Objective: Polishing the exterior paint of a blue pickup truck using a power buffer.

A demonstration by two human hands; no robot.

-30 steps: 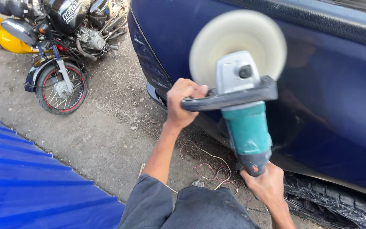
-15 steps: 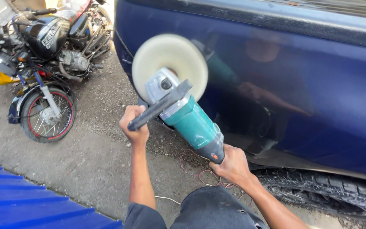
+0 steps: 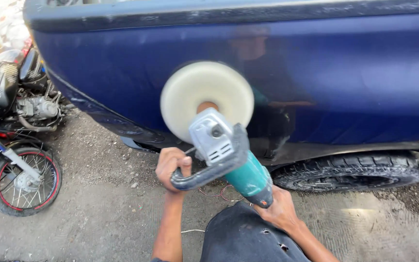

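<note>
So I've got both hands wrapped on the polisher [image 3: 229, 160] right now. My left hand [image 3: 172, 167] is fisted tight around the dark loop handle [image 3: 204, 175] on the side, fingers fully curled, no gap. My right hand [image 3: 278, 209] is clamped on the tail end of the teal body, down near my knee [image 3: 243, 235]. The cream foam pad [image 3: 207, 99] sits up against the blue car panel [image 3: 345, 82], though I can't tell if it's actually touching. A tyre [image 3: 355, 172] lies under the car to the right, and a motorcycle [image 3: 13, 131] is parked off to the left on the gravel.
</note>
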